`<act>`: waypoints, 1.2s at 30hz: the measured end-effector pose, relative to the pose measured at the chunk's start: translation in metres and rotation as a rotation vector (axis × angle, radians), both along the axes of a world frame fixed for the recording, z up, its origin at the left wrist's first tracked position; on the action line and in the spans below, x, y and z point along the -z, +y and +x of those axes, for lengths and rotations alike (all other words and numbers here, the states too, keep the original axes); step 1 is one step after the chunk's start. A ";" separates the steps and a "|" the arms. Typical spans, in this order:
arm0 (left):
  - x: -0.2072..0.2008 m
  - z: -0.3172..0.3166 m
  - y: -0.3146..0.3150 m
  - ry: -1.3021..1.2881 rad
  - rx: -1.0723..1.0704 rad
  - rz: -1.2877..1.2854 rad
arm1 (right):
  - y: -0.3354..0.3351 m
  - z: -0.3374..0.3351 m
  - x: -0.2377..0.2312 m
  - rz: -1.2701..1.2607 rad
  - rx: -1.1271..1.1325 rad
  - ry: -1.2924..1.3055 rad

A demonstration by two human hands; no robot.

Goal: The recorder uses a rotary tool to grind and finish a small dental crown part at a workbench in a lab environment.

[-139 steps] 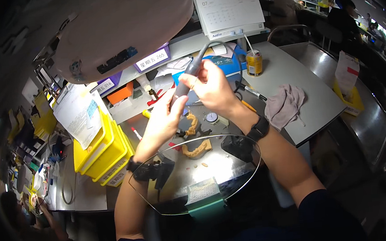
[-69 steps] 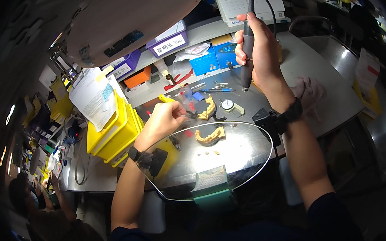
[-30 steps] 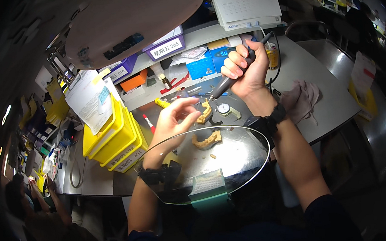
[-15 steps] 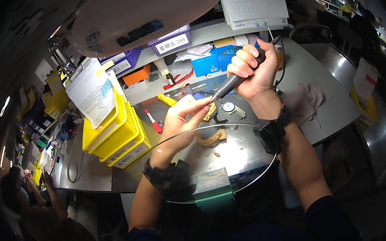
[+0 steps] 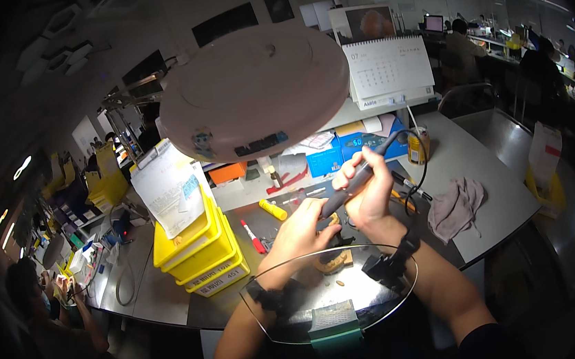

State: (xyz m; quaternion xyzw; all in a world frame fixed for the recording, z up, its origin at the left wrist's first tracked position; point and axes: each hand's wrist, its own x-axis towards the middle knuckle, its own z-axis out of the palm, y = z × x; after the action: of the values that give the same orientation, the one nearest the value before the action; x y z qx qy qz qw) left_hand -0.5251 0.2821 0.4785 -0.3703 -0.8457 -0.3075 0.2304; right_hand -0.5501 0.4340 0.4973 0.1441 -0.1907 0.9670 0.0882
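Observation:
A dark grey rotary handpiece (image 5: 359,185) with a cord slants across the bench, my right hand (image 5: 374,202) wrapped around its body. Its front end goes behind the fingers of my left hand (image 5: 303,230), which close on it there, so the tip is hidden. Beneath the hands, a tan dental cast (image 5: 334,263) shows through a clear oval shield (image 5: 294,317). Another tan cast (image 5: 333,222) lies behind my left thumb, mostly covered. A small tan piece (image 5: 340,283) rests near the front cast.
Stacked yellow bins (image 5: 205,256) with papers on top stand at left. A red marker (image 5: 253,237) and a yellow tube (image 5: 273,210) lie beside my left hand. A grey cloth (image 5: 456,208) sits at right. The blue control box (image 5: 360,146) stands behind, below a large lamp head (image 5: 255,92).
The view has tilted up, so the lamp and room show more. My left hand has shifted from pinching at the handpiece's metal tip to covering its front end.

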 end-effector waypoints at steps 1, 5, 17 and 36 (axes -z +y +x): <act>-0.002 0.000 0.007 -0.099 -0.096 0.009 | -0.004 -0.004 0.008 0.016 0.010 0.069; -0.007 -0.009 0.007 -0.529 -0.204 -0.044 | -0.014 0.012 0.004 0.099 -0.129 0.097; -0.035 0.022 -0.012 -0.480 -0.233 -0.107 | 0.010 0.008 0.045 1.161 0.003 0.313; 0.045 0.050 -0.021 -0.174 0.169 -0.199 | 0.035 0.100 0.083 0.810 -0.133 -0.009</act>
State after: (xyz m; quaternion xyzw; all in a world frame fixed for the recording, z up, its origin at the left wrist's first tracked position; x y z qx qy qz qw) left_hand -0.4752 0.2614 0.4332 -0.4333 -0.8546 -0.2712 0.0917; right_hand -0.4498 0.4686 0.4147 0.1751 -0.5467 0.8179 -0.0390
